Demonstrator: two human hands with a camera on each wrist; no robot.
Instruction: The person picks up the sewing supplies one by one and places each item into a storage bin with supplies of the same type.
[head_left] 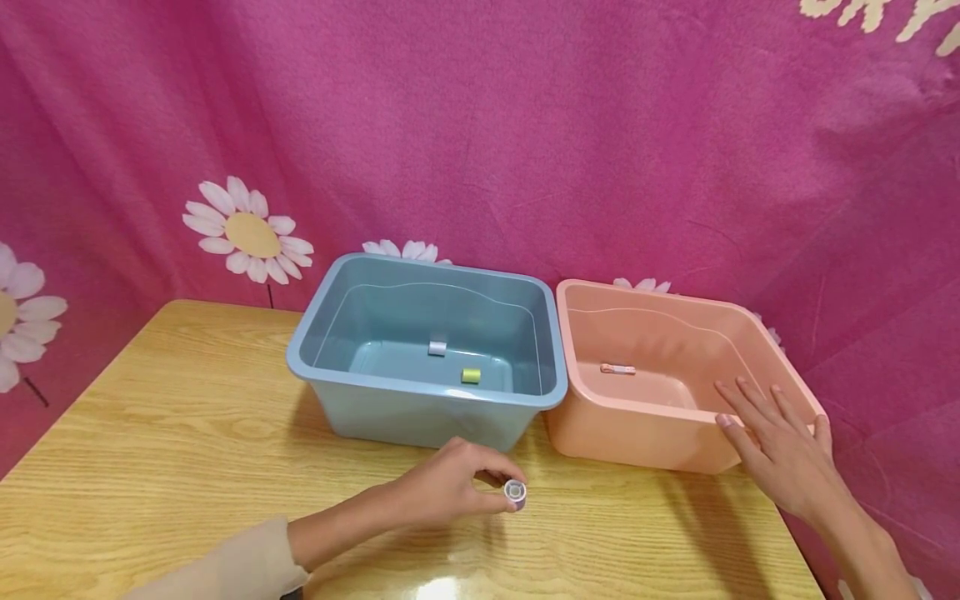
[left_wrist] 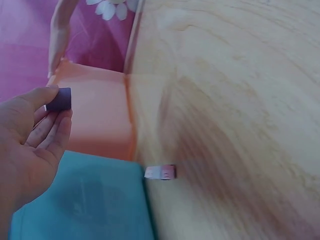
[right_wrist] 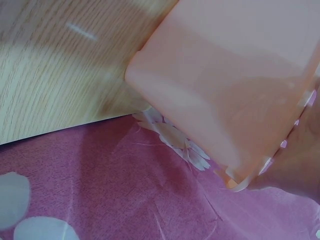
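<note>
A wooden table [head_left: 187, 400] is topped by a blue bin [head_left: 420, 421] and, just beside it, a peach bin [head_left: 637, 429]. At the peach bin's near right corner the right hand [head_left: 787, 458] is held, its fingers spread apart. In front of the blue bin, over the table, a small spool [head_left: 515, 495] is pinched between the left hand's [head_left: 453, 490] thumb and fingers. The spool is short, cylindrical, dark purple around its side, pale and ringed at one end.

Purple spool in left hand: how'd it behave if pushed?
The purple spool likely rolls on its side; its end looks round. Probably light: the left hand just pinches it. Seems stiff, with no visible denting.
</note>
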